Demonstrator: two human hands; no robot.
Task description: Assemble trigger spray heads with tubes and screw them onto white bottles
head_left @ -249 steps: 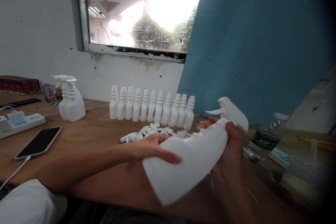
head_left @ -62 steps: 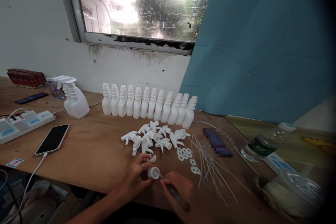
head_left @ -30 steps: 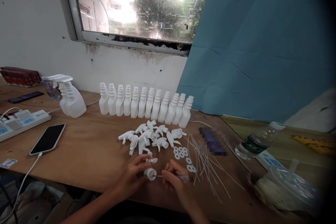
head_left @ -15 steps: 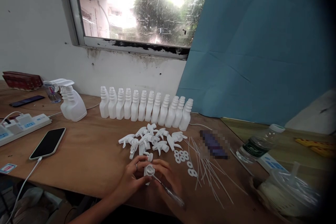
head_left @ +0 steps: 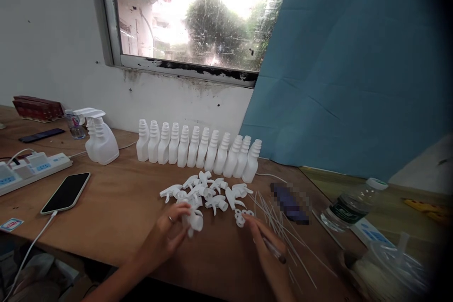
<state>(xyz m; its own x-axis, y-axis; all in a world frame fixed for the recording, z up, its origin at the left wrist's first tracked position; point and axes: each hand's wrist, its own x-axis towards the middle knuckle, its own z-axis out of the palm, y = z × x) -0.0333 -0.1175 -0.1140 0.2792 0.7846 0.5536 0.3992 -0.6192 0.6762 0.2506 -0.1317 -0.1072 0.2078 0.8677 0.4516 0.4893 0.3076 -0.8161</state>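
My left hand (head_left: 171, 229) is closed around a white spray head (head_left: 195, 222), in front of a pile of similar spray heads (head_left: 203, 188). Over the white ring washers (head_left: 239, 218) is my right hand (head_left: 265, 245), its fingertips touching or just above them. A slim tool with a clear handle (head_left: 274, 251) lies in the grip of that hand. Thin white tubes (head_left: 283, 233) are spread on the table beside and partly behind my right hand.
A row of white bottles (head_left: 193, 148) stands along the wall. Two bottles with spray heads (head_left: 101, 141), a phone (head_left: 67, 192) and a power strip (head_left: 38, 170) are at left. At right are a water bottle (head_left: 348, 207) and a plastic cup (head_left: 389, 264).
My hands have moved apart. The right one went right to the washers with the tool; the left one keeps the spray head, now tilted differently. The view has shifted slightly.
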